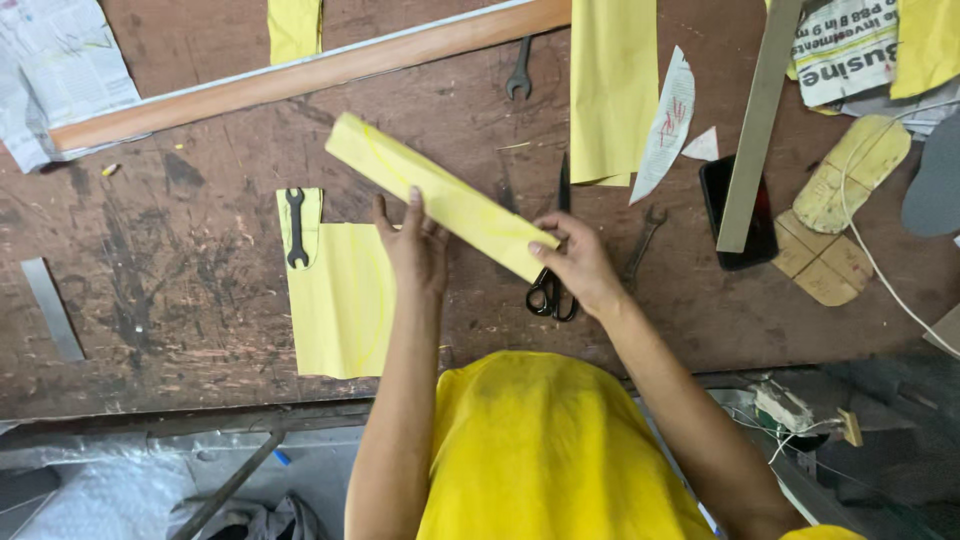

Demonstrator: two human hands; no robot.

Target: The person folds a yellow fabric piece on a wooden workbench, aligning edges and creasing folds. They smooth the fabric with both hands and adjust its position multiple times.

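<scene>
Folded yellow strip [440, 195] is held slantwise above the worktop [180, 270], gripped by left hand [415, 245] and right hand [575, 262], fingers closed on it. Three spanners are counted, one pair of scissors [553, 285], one printed white label top right [845, 50].

The right hand [580, 265] partly hides the black scissors [553, 280].

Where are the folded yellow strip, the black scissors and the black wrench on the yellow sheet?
folded yellow strip [440, 195], head view, middle of the strip.
black scissors [552, 293], head view, handle loops.
black wrench [296, 228], head view, shaft.
</scene>
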